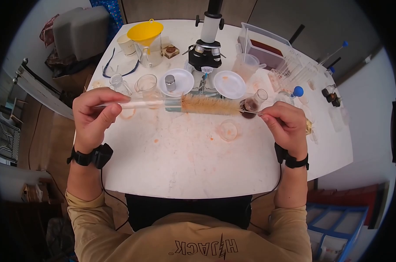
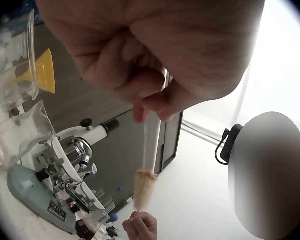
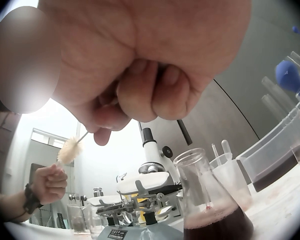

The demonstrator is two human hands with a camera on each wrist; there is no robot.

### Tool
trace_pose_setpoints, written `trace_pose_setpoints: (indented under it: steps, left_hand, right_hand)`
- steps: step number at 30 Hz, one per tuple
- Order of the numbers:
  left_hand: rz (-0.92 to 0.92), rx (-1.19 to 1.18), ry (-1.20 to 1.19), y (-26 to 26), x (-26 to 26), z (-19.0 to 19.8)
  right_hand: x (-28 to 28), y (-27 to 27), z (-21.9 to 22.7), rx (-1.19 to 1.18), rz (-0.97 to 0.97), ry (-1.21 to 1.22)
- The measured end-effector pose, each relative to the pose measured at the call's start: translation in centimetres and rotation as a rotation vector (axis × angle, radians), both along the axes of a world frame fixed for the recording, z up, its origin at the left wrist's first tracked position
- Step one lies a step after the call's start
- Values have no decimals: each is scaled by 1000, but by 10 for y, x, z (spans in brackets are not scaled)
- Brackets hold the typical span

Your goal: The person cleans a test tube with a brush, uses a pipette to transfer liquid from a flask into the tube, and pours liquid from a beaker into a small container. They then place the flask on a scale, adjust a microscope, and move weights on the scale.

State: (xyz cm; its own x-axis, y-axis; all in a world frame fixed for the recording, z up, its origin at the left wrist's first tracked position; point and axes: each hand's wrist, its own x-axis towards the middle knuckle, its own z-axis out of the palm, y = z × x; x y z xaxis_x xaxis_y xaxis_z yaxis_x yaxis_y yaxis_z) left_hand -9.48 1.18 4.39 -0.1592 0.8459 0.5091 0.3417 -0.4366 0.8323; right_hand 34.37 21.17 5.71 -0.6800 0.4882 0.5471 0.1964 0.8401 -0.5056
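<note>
My left hand [image 1: 96, 111] pinches one end of a clear test tube [image 1: 143, 105], held level over the table. A tan bristle brush [image 1: 211, 105] lines up with the tube, its bristles right at the tube's mouth. The thumb and fingers of my right hand [image 1: 287, 124] pinch the brush's thin wire handle [image 1: 251, 112]. In the left wrist view the tube [image 2: 151, 142] runs from my left fingers to the bristles [image 2: 145, 190]. Behind the brush stands a conical flask [image 3: 200, 200] with dark red-brown liquid.
A balance with white pans [image 1: 229, 84] stands behind the brush, a small metal weight [image 1: 170, 82] on its left pan. Further back are a microscope [image 1: 207, 48] and a yellow funnel [image 1: 145, 32]. Beakers stand at left; a small glass dish [image 1: 228, 130] lies in front.
</note>
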Motion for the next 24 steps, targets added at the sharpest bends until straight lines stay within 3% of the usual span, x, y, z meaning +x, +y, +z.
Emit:
trace_pose_setpoints:
  steps: [16,24]
  left_hand:
    - [-107,-170,27,10,36,-12]
    - [-243,-213,188,15,65,-18]
  right_hand:
    - [-21,-16,-11,-38,77,-7]
    - [-39,-26,-25,-106,279,-85]
